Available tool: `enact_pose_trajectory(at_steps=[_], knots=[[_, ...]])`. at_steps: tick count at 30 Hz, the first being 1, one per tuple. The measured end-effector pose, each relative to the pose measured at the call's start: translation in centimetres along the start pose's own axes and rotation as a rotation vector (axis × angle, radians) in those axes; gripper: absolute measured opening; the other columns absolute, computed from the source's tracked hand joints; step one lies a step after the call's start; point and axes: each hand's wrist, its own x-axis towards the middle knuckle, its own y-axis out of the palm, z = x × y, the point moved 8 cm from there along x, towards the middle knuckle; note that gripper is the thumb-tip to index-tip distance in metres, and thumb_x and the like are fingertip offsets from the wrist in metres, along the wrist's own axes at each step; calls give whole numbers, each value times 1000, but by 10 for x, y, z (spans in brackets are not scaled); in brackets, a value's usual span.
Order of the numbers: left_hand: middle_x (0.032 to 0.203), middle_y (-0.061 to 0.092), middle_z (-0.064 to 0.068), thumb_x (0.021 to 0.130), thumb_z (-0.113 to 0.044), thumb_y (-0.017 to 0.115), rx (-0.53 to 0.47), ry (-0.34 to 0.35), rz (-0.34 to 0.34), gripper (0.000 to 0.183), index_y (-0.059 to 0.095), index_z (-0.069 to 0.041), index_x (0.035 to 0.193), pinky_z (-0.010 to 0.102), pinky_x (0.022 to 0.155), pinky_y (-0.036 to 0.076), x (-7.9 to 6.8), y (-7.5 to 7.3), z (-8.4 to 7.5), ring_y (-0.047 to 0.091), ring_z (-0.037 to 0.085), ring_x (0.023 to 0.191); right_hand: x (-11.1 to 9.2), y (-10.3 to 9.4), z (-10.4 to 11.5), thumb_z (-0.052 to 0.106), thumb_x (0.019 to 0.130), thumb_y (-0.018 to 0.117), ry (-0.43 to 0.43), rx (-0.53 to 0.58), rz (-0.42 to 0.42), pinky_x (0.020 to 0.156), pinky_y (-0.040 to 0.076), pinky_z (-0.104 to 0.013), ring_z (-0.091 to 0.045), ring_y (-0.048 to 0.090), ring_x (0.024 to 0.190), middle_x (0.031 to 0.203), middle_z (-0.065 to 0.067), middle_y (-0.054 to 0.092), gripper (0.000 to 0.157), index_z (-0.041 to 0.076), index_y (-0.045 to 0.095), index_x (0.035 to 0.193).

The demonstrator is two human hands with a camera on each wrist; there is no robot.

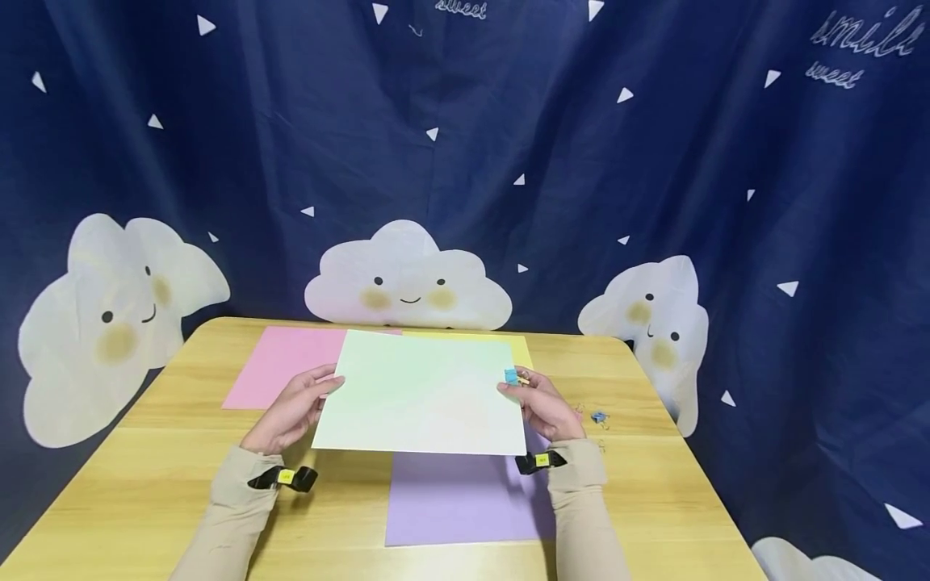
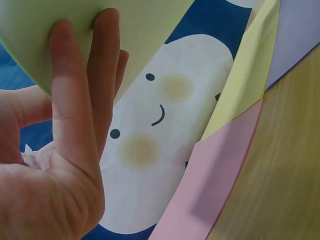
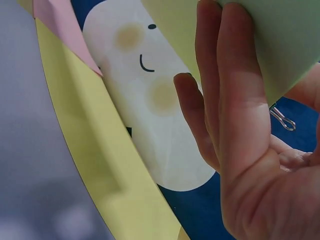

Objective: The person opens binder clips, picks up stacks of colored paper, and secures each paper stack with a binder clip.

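A pale green sheet of paper (image 1: 421,395) is held up above the table, its near edge over bare wood and a purple sheet. My left hand (image 1: 294,410) pinches its left edge, thumb on top; in the left wrist view straight fingers (image 2: 72,95) support the underside. On the opposite edge my right hand (image 1: 541,407) pinches the paper the same way, just beside a blue binder clip (image 1: 512,377) fixed there. Part of that clip's wire handle (image 3: 283,119) shows past the paper in the right wrist view. Whether the paper is one sheet or several, I cannot tell.
On the wooden table (image 1: 334,516) lie a pink sheet (image 1: 257,375), a yellow sheet (image 1: 521,351) and a purple sheet (image 1: 465,504), partly covered by the held paper. Small binder clips, one blue (image 1: 599,417), lie right of my right hand. A dark blue curtain (image 1: 465,161) hangs behind.
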Motion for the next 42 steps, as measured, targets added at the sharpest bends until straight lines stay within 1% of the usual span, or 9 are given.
enact_pose_trajectory(at_steps=[5,9,14,20,24,25,32,39,42], knots=[[130,50,1,108,-22,56,-11,-3,-4,75,13,8,162,5,44,37,-4,-3,-1,40,-8,58,0,5,1,3,102,60,0,27,13,44,38,-6,4,47,52,85,9,62,40,3,46,139],[133,48,3,108,-21,56,-9,1,-6,75,13,9,161,5,44,36,-8,-6,-2,38,-8,56,-1,9,0,5,102,61,7,13,20,40,34,-8,3,43,44,80,10,62,44,3,44,142],[117,54,-5,108,-22,56,-10,-6,-13,75,13,8,161,5,42,34,-12,-14,-2,37,-8,52,1,18,0,7,103,61,8,-13,47,40,30,-11,2,36,41,74,12,57,44,3,44,143],[111,58,-10,108,-22,55,2,3,-10,74,13,8,161,6,39,33,-18,-23,-4,37,-8,47,2,30,3,2,103,59,2,24,80,48,37,-11,1,43,55,85,8,62,36,4,47,137],[116,59,-13,108,-21,55,-3,10,-5,76,9,9,161,6,39,34,-23,-29,-5,38,-8,46,4,36,5,1,103,57,7,0,95,50,39,-13,0,44,59,88,6,61,37,3,46,139],[111,60,-14,108,-21,55,-9,7,-5,76,9,8,162,5,39,34,-24,-30,-6,38,-8,46,4,38,5,1,104,57,9,-10,99,50,39,-13,0,44,59,88,6,61,37,3,46,139],[114,61,-15,109,-20,53,-15,18,-2,76,7,10,161,4,42,35,-32,-40,-11,39,-10,48,8,50,5,1,104,56,28,-2,123,61,54,-16,-2,55,66,88,5,63,30,6,47,133],[113,58,-18,109,-24,54,32,-12,-32,76,9,7,162,4,42,35,-42,-54,-9,39,-10,49,10,62,3,6,105,56,35,-27,144,57,47,-14,-3,55,67,93,3,64,34,2,47,137],[113,57,-19,109,-25,54,45,-12,-30,78,7,7,162,4,42,36,-46,-61,-8,39,-10,51,11,67,2,7,105,56,36,-26,155,59,51,-16,-3,55,67,95,3,64,34,1,47,137]])
